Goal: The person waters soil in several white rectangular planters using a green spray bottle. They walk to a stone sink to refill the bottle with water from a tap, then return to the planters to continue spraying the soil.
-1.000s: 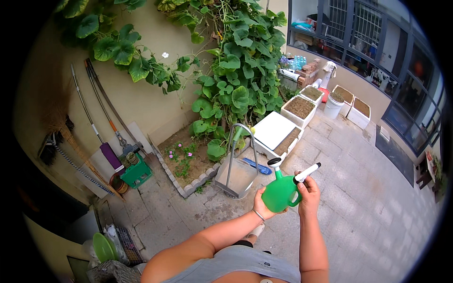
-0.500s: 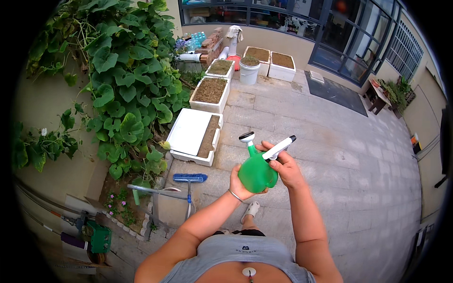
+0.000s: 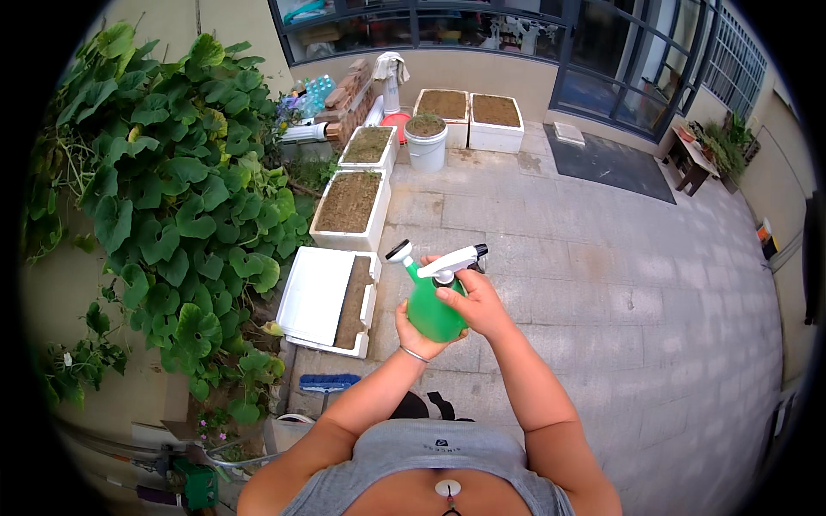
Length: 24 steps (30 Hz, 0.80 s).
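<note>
A green spray bottle (image 3: 428, 306) with a white pump head and nozzle is held in front of me at chest height. My left hand (image 3: 411, 337) cups it from below and the left side. My right hand (image 3: 473, 303) grips its upper part just under the white handle. The nozzle points to the left, toward a white foam planter box (image 3: 329, 300) that is partly covered by a lid. Large green vine leaves (image 3: 176, 215) climb the wall on the left.
Several white foam boxes filled with soil (image 3: 351, 205) line the paved yard toward the back, with a white bucket (image 3: 426, 144) among them. A dark doormat (image 3: 611, 162) lies before glass doors. A blue brush (image 3: 329, 382) lies on the paving near my feet.
My view has swung to the right, away from the wall with garden tools and toward the row of planter boxes. Both hands keep hold of the bottle.
</note>
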{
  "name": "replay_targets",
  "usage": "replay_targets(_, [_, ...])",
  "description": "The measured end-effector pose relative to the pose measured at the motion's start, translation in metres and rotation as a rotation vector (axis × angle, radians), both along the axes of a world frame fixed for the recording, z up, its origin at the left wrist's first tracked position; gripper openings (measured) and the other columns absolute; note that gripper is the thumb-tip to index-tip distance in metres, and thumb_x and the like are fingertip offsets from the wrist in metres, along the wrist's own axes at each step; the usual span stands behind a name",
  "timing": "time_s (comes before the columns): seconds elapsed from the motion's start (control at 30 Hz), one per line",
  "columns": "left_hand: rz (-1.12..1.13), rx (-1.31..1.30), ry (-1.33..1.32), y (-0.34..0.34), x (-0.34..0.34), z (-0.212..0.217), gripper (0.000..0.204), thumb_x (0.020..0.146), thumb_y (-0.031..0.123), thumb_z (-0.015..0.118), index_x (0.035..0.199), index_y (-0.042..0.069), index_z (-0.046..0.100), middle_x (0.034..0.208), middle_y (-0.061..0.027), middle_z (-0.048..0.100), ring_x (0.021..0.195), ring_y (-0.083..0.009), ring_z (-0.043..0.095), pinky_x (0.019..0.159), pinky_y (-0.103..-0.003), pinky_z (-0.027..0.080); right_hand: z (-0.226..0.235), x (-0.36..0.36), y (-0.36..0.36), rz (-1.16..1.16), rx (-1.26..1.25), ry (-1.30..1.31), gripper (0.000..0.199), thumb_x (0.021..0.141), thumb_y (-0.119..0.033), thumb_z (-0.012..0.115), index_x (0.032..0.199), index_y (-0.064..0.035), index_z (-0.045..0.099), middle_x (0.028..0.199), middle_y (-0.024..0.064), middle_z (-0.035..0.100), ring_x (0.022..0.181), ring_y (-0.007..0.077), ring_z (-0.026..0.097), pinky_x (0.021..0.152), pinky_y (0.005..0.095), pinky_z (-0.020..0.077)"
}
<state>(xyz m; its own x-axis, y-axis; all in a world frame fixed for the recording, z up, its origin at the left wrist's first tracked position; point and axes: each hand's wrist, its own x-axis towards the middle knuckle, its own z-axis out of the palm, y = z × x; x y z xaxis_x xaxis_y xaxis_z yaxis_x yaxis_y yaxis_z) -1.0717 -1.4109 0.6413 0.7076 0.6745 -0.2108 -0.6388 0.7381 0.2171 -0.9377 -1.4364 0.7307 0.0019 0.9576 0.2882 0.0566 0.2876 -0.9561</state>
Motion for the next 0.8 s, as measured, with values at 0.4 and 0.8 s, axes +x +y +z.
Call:
replay_targets(0.4, [-0.576,0.112,-0.176,0.311,0.115,0.013,0.071,0.083,0.062,0.038,0.134,0.014,0.050,0.118,-0.0210,0.060,0.095,-0.0503,0.061,0.051,-0.051,0.053,0.022,0.129,0.276,0.229,-0.065,0.118,0.061,0.086,-0.032,0.072,0.135,-0.0034,0.051,0.126,0.0090,0.062,0.115,0.0199,0.056,0.100,0.0375,0.0434])
replay_targets(0.8, [-0.725,-0.016,-0.187,0.525,0.319,0.042,0.089,0.082,0.084,0.028,0.134,0.015,0.049,0.110,-0.0217,0.063,0.082,-0.0536,0.064,0.052,-0.059,0.055,0.052,0.330,0.479,0.252,0.051,-0.169,0.038,0.090,-0.029,0.065,0.119,-0.0046,0.060,0.115,0.0116,0.064,0.109,0.0278,0.060,0.094,0.0381,0.0456])
